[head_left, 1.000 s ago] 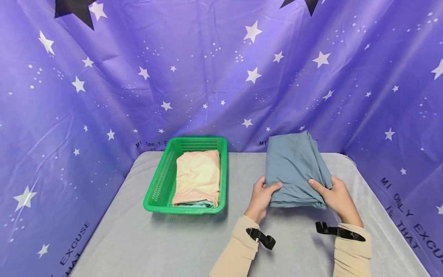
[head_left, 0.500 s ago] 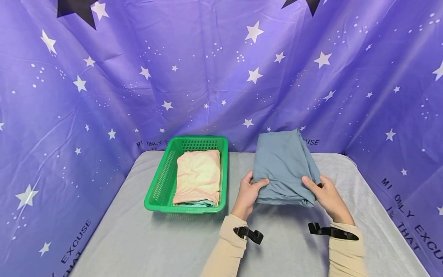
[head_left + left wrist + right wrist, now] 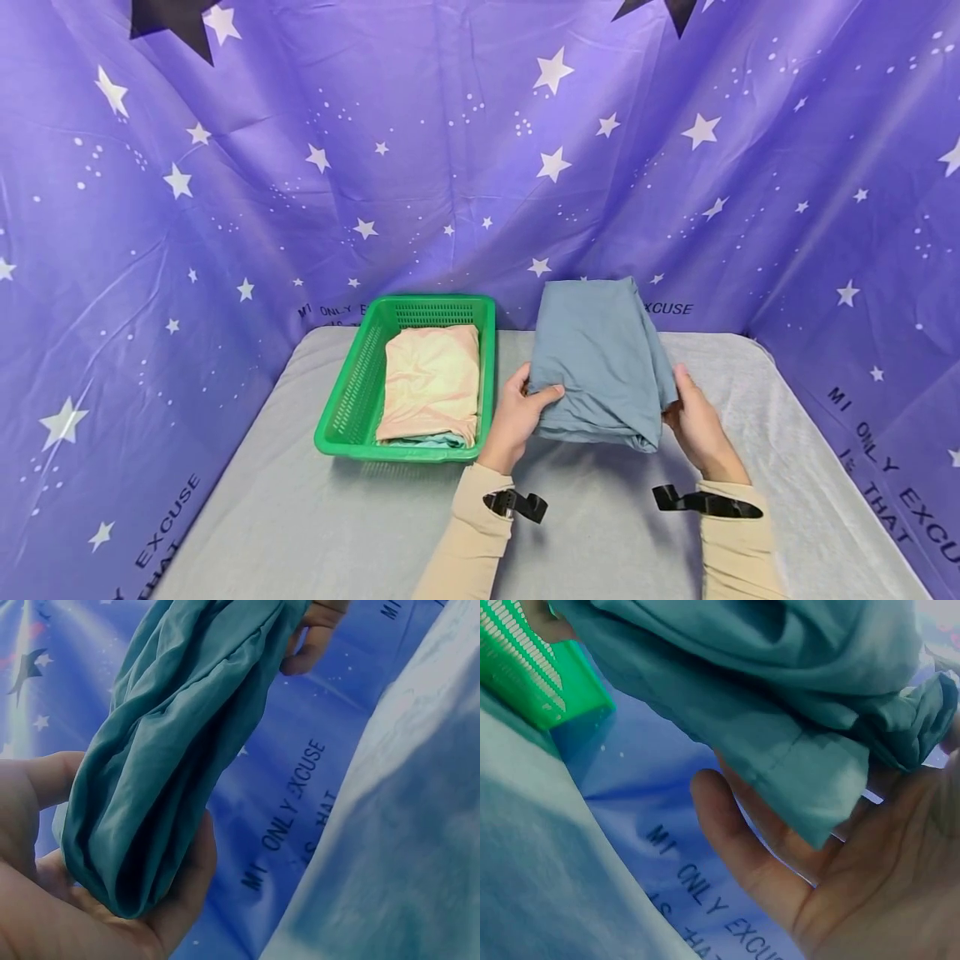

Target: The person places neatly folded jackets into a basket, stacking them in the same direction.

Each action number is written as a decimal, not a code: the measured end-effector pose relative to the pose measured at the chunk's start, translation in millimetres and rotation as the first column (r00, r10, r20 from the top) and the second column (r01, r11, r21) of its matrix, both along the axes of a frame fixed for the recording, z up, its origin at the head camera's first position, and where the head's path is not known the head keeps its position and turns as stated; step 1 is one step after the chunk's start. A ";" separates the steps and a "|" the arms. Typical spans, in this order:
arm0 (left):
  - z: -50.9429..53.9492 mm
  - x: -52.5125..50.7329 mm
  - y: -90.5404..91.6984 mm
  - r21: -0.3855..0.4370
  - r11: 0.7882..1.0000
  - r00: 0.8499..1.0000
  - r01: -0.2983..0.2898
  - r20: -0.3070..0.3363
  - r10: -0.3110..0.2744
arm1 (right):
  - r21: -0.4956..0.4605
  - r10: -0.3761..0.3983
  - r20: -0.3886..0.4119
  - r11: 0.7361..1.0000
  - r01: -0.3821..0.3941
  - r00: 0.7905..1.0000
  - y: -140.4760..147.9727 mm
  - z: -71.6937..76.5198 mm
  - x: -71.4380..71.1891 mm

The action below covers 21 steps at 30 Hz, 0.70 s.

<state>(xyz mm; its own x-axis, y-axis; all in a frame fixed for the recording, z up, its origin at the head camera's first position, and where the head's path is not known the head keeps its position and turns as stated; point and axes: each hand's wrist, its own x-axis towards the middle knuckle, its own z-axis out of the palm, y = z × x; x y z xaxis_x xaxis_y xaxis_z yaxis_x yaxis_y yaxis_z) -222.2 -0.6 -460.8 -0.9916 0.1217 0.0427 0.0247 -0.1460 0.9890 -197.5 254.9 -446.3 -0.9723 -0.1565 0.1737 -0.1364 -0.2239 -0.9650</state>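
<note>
A folded blue-grey garment [image 3: 596, 358] is held up over the right half of the table; what kind of garment it is I cannot tell. My left hand [image 3: 517, 417] grips its near left corner, thumb on top and fingers beneath. In the left wrist view, the thick folded layers of the garment [image 3: 172, 765] lie between that thumb and fingers. At the right edge is my right hand [image 3: 701, 425], its thumb off the top face. Seen from the right wrist, loosely extended fingers [image 3: 742, 847] of this hand lie under the garment's hanging corner [image 3: 810, 780].
Left of the garment, a green plastic basket [image 3: 326, 442] stands on the grey-covered table [image 3: 300, 533]. It holds a folded pale peach cloth [image 3: 431, 379] over a teal one [image 3: 431, 441]. Purple star-printed curtains [image 3: 450, 167] enclose the back and sides.
Both hands have moved left with the garment, bringing it nearer the basket. The right thumb has come off the garment's top face to its side edge. The basket stays put.
</note>
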 end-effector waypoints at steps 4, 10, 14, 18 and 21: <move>2.6 -0.2 -9.1 -0.035 0.999 0.999 -0.023 -0.024 0.023 | 0.049 -0.014 -0.004 0.999 0.015 1.000 -8.8 1.4 -1.3; 8.6 -0.7 -23.7 -0.038 0.999 0.999 -0.012 -0.048 0.010 | 0.086 0.012 -0.014 0.996 -0.011 1.000 -23.1 0.3 -2.8; 10.9 -0.2 -32.9 -0.039 0.999 0.999 0.010 -0.047 -0.012 | 0.129 -0.003 -0.021 0.992 0.005 1.000 -31.5 -0.3 -4.1; 11.8 1.6 -41.1 -0.026 0.999 0.999 0.031 -0.018 -0.031 | 0.165 -0.054 -0.038 0.984 0.059 0.998 -40.7 0.1 -5.5; 11.7 2.8 -47.2 -0.027 0.999 0.999 0.045 -0.009 -0.046 | 0.181 -0.091 -0.050 0.978 0.099 0.995 -47.7 -0.1 -6.4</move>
<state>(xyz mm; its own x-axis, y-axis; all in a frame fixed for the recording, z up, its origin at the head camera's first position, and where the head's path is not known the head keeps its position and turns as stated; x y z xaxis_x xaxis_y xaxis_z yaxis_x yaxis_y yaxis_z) -219.4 -47.8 -449.2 -0.9846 0.1680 0.0482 0.0279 -0.1210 0.9923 -203.9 207.2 -446.4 -0.9768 -0.0963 0.1911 -0.1892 -0.0282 -0.9815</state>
